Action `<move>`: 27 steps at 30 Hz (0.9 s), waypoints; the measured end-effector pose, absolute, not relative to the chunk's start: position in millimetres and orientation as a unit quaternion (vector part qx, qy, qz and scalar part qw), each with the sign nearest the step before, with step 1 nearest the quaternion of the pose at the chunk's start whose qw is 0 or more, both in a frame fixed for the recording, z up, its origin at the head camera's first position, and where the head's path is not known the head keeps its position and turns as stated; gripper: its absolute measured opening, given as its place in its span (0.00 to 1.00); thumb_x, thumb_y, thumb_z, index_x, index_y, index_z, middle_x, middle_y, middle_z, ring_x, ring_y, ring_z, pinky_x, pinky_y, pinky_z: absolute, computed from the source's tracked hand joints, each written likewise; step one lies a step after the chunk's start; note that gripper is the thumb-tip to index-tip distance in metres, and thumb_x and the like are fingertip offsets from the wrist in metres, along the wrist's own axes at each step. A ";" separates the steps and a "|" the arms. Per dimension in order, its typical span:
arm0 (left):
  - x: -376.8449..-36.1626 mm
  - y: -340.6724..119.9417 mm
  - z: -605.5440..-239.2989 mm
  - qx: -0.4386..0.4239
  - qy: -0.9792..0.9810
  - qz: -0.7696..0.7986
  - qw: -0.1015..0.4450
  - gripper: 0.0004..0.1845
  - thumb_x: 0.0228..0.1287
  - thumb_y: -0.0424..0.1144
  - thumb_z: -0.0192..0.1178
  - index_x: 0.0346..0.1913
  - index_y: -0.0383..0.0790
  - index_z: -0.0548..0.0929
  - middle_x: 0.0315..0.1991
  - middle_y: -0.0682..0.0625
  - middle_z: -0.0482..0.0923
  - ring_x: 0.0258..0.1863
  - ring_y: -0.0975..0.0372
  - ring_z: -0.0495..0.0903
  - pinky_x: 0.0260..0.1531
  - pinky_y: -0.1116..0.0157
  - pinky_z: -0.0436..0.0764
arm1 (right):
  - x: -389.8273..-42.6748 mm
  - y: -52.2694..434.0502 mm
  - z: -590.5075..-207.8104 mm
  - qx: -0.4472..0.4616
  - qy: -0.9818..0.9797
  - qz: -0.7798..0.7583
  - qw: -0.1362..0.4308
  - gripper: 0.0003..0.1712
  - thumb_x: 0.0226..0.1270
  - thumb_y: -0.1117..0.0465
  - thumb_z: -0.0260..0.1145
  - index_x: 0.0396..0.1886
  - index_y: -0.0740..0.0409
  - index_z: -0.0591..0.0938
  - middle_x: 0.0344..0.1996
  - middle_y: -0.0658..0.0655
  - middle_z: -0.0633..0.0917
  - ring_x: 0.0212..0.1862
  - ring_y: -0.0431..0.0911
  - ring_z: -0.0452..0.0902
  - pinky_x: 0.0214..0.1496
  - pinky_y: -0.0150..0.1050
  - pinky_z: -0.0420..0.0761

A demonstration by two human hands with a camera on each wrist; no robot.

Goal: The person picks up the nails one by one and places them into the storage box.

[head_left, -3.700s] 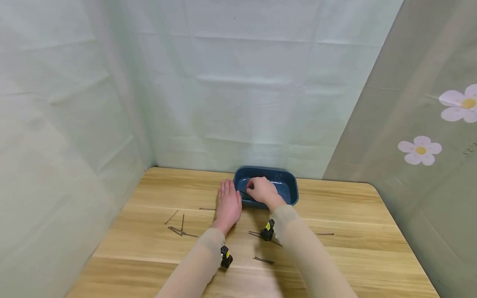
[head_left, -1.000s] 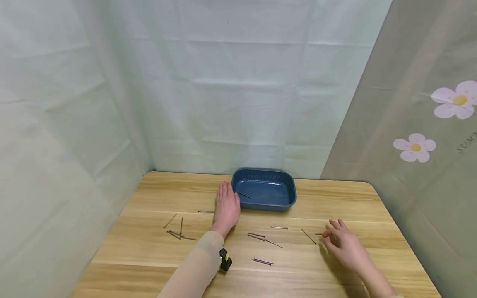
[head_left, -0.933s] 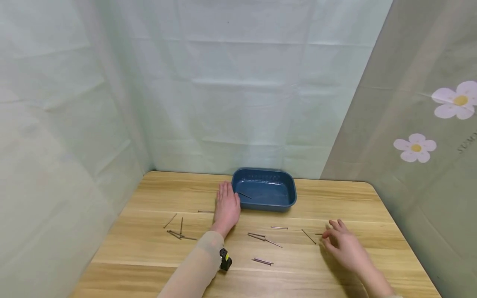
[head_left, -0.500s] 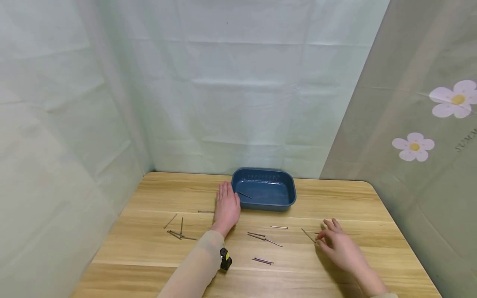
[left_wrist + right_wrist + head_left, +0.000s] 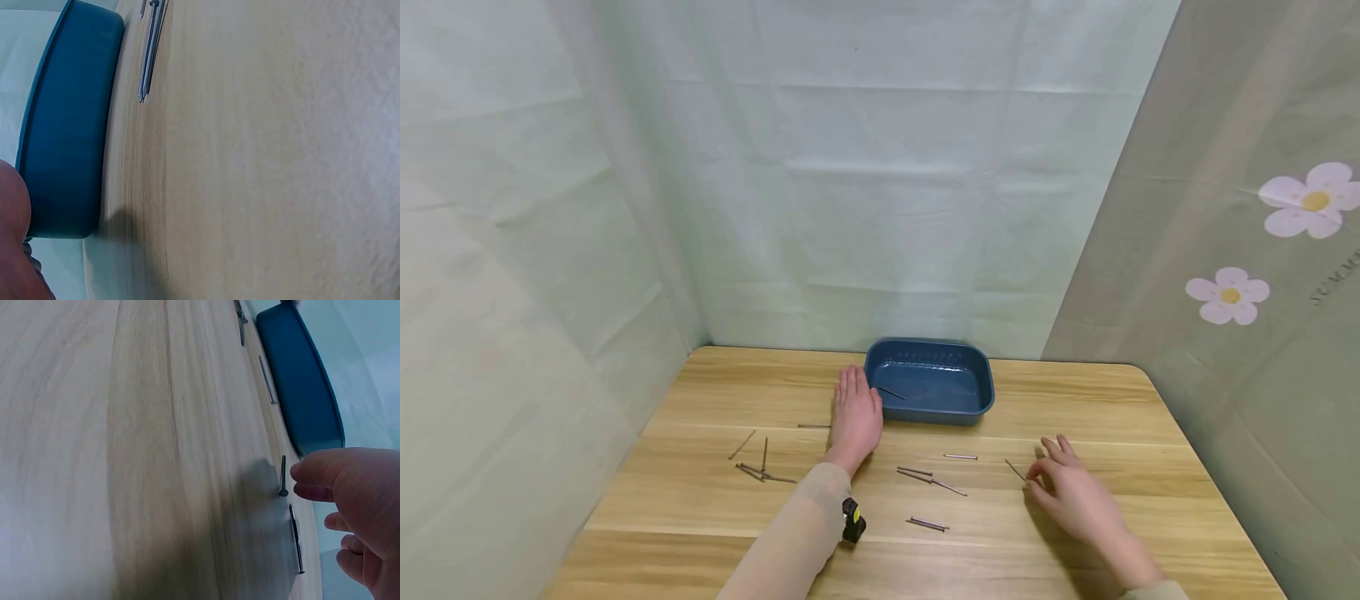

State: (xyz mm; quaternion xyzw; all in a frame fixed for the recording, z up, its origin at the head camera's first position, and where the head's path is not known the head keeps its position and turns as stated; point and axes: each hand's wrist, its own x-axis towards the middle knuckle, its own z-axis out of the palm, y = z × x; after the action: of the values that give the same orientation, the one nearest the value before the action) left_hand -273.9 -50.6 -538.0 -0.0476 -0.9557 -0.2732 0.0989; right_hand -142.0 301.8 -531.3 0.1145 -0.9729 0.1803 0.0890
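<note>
My left hand [image 5: 855, 421] lies with straight fingers against the left end of a dark blue bin [image 5: 936, 417]. One nail [image 5: 892, 392] rests inside that bin. On the right of the table, my right hand [image 5: 1078, 500] hovers low, thumb and index finger slightly apart around nothing. Its fingertips are right beside a slanting nail [image 5: 1016, 469]. In the right wrist view, this nail [image 5: 284, 475] lies just off the fingertips, and another nail [image 5: 296, 540] lies below it; the hand hides that second one in the head view.
A pair of nails [image 5: 927, 524] lies near the front, with several nails [image 5: 931, 480] behind it and a single nail [image 5: 961, 457] before the bin. More nails [image 5: 763, 473] are scattered at left. Pale curtains [image 5: 880, 208] close off the table's back and sides.
My right hand has left the bin, gone to the right side of the table, then shifted slightly left to the slanting nail. My left hand has stayed by the bin.
</note>
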 end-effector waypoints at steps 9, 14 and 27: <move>-273.4 -50.4 -537.6 -0.046 -0.957 -0.272 0.094 0.32 0.87 0.40 0.42 0.81 0.21 0.57 0.83 0.29 0.53 0.84 0.39 0.49 0.81 0.43 0.54 | -147.4 293.6 -535.6 0.109 -0.973 0.175 0.099 0.09 0.66 0.59 0.78 0.32 0.43 0.85 0.68 0.74 0.79 0.75 0.74 0.66 0.60 0.72 0.79; -273.2 -50.5 -536.5 -0.046 -0.957 -0.271 0.095 0.32 0.87 0.40 0.43 0.81 0.20 0.58 0.83 0.28 0.54 0.84 0.39 0.50 0.81 0.43 0.54 | -149.1 291.1 -535.6 0.101 -0.975 0.174 0.093 0.09 0.66 0.59 0.78 0.31 0.45 0.85 0.68 0.75 0.79 0.75 0.74 0.66 0.61 0.73 0.79; -271.9 -50.1 -536.2 -0.049 -0.955 -0.276 0.096 0.31 0.87 0.40 0.42 0.81 0.20 0.57 0.83 0.28 0.53 0.84 0.39 0.50 0.81 0.43 0.54 | -151.4 281.1 -533.5 0.103 -0.978 0.147 0.108 0.12 0.61 0.65 0.78 0.25 0.48 0.84 0.65 0.76 0.80 0.72 0.75 0.70 0.56 0.69 0.83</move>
State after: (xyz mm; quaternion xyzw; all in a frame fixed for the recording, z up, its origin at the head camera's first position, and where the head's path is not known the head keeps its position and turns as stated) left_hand -271.9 -50.1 -536.2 -0.0491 -0.9551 -0.2760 0.0963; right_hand -151.4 281.1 -533.5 0.1034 -0.9778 0.1466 0.1084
